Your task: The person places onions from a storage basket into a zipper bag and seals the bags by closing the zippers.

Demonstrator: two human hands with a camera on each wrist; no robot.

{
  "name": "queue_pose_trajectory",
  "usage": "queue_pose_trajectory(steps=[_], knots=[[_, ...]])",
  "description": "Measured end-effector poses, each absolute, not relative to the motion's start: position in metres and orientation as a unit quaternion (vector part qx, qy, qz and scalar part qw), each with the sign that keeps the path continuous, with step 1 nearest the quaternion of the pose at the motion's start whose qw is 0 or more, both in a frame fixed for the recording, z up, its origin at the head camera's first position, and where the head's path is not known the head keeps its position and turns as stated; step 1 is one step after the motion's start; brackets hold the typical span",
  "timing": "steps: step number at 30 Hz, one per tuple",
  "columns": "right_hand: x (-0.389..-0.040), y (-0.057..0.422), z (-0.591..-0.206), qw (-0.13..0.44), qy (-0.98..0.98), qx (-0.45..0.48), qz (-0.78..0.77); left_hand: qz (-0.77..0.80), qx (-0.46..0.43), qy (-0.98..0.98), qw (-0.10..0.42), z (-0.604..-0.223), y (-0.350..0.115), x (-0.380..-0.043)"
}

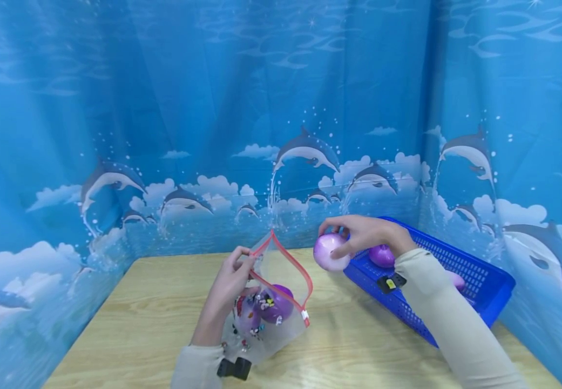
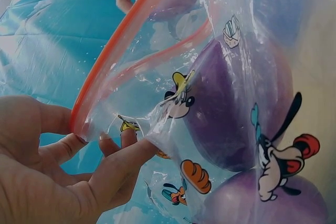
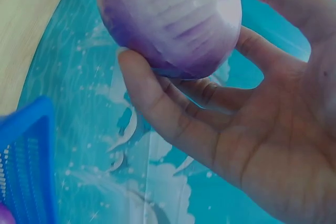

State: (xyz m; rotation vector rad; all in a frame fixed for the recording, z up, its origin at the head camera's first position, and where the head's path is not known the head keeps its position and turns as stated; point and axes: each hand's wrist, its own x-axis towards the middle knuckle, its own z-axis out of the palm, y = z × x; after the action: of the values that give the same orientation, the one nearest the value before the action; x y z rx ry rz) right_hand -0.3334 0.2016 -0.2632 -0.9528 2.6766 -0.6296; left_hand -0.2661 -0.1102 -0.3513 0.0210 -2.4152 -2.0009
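Note:
My left hand (image 1: 229,283) pinches the upper edge of a clear zip bag (image 1: 285,332) with a red zip rim and cartoon prints. The bag's mouth gapes, and a dark purple onion (image 1: 278,305) and a paler purple one (image 1: 248,316) lie inside. In the left wrist view, thumb and fingers hold the bag film (image 2: 152,129) near the rim. My right hand (image 1: 365,235) grips a purple-and-white onion (image 1: 330,253) in the air, between the bag and a blue basket (image 1: 496,283). Fingers and thumb wrap the onion (image 3: 173,24) in the right wrist view.
Under the right forearm, the perforated blue basket stands at the table's right side. Inside it are a purple onion (image 1: 381,255) and a pinkish piece (image 1: 456,281), partly hidden by the sleeve. A dolphin-print curtain (image 1: 261,135) surrounds the wooden table (image 1: 164,302).

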Motion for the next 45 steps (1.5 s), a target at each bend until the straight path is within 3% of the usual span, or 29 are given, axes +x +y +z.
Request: queue_pose_trajectory(steps=[28,45], knots=[[-0.325,0.142,-0.265,0.12,0.881,-0.406,-0.21,-0.641,0.004,-0.768,0.004,-0.35,-0.111,-0.267],[-0.309,0.112,-0.273,0.057,0.89,-0.411,-0.189,-0.641,-0.003,-0.767,0.005,-0.349,-0.113,-0.265]])
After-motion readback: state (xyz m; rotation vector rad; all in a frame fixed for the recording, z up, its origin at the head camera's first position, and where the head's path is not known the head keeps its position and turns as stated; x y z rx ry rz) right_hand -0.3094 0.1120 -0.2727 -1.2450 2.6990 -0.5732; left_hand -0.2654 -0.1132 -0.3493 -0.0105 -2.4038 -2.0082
